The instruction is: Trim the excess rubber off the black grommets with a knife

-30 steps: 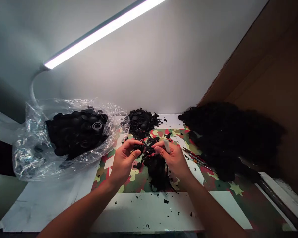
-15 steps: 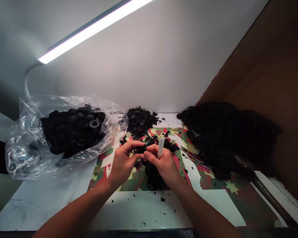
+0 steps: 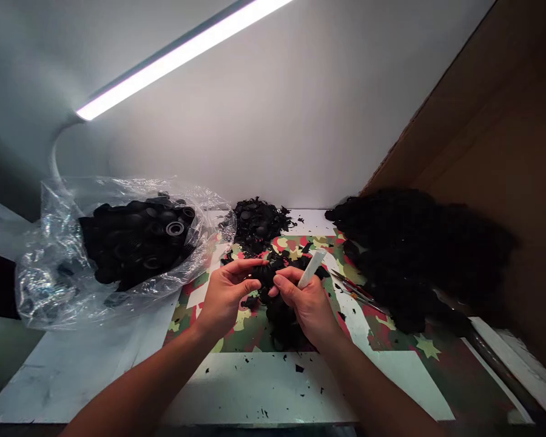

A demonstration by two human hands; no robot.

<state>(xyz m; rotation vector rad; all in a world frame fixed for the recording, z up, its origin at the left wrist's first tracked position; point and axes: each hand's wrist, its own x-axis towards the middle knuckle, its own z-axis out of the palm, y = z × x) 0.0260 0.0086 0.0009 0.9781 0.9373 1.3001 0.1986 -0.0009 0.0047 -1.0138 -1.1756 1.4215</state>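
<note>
White and flat, the small blade-like tool [image 3: 311,269] now tilts to the right, where half a second ago it stood upright in the right hand [image 3: 306,303], which grips it. Both hands pinch a small black rubbery part [image 3: 264,276] between their fingertips, above a ragged heap of black trimmings [image 3: 284,315]; the left hand [image 3: 225,294] closes on it.

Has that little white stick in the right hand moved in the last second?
Yes. The white stick stood upright half a second ago; now its top leans right, toward the scissors lying on the mat, still gripped by the right hand.
</note>
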